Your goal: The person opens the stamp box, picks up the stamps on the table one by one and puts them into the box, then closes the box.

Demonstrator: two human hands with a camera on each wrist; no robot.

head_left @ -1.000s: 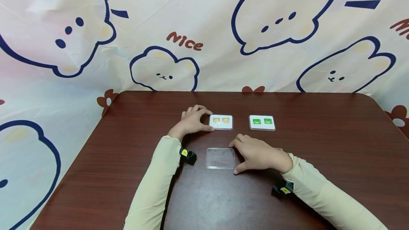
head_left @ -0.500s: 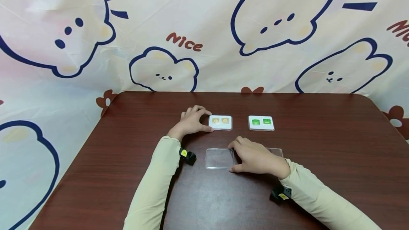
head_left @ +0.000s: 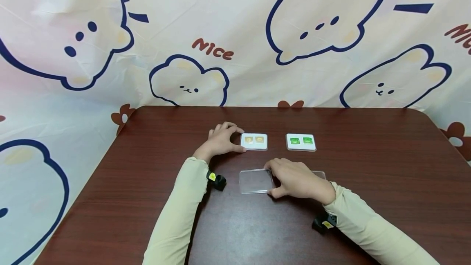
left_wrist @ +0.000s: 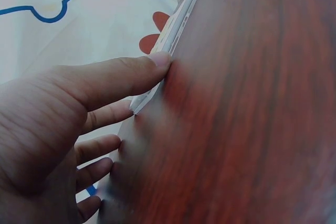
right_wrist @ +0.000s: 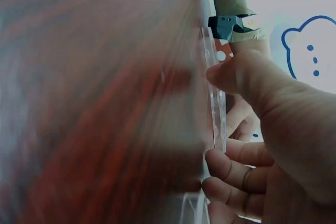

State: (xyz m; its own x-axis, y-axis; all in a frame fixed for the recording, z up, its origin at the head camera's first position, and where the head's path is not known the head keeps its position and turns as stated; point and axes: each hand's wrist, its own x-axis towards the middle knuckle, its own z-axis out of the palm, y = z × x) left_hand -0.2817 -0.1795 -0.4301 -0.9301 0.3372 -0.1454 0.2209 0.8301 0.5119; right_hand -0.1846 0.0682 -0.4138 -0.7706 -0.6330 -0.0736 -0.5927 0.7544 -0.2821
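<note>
My left hand holds a flat white case by its left side, thumb at the near corner and index finger at the far one. Two small yellowish squares show on its face. The left wrist view catches this case edge-on, with the thumb against it. Nearer me, my right hand grips the right edge of a clear plastic lid, which sits slightly askew. From the right wrist, the lid appears as a thin clear strip by the thumb. Part of the lid's right edge is behind the fingers.
A second white case with two green squares lies to the right on the brown table. Another clear plastic piece peeks out behind my right hand, mostly hidden. A printed cloth hangs behind the table.
The clear lid has turned a little and shifted slightly right and away from me with my right hand. My left hand and the two white cases look unmoved.
</note>
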